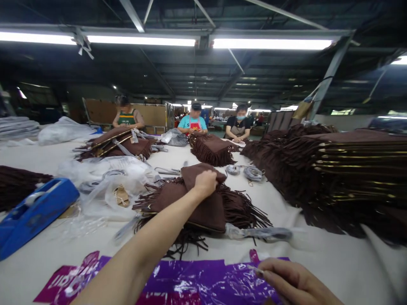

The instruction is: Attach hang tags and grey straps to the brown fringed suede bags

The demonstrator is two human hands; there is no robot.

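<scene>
Hall: dark metal roof, a row of bright light tubes [141,41] across it, slanting beams above.
Worktable: broad, pale covering [337,264], slightly rumpled at right.
Brown fringed bag [208,214]: mid-table, lying flat, fringe spread on both sides; a brown folded piece [190,173] on top, cannot tell whether flap or second bag.
Left hand [206,184]: arm stretched forward across the bag, fingers curled tight, grasping the folded piece near its right end.
Right hand [294,279]: lower right, near edge; thumb and forefinger pinching a small pale slip [256,269], kind unclear.
Nearest edge: shiny purple plastic packaging [203,275] with magenta parts and white lettering, partly under the left forearm.
Beside the bag: wrapped grey strap [270,234] pointing right; coiled straps [253,173] farther back, right.
Left side: blue tape dispenser [47,214], tilted in view; clear plastic bag [95,207] between it and the brown bag, tan tag [121,196] showing on it.
Right side: tall stack of brown bags [365,142], gold-coloured edges toward the worker.
Far side: three co-workers, in a green apron [127,119], a red apron [195,125] and a dark top [246,123], brown piles before them.
</scene>
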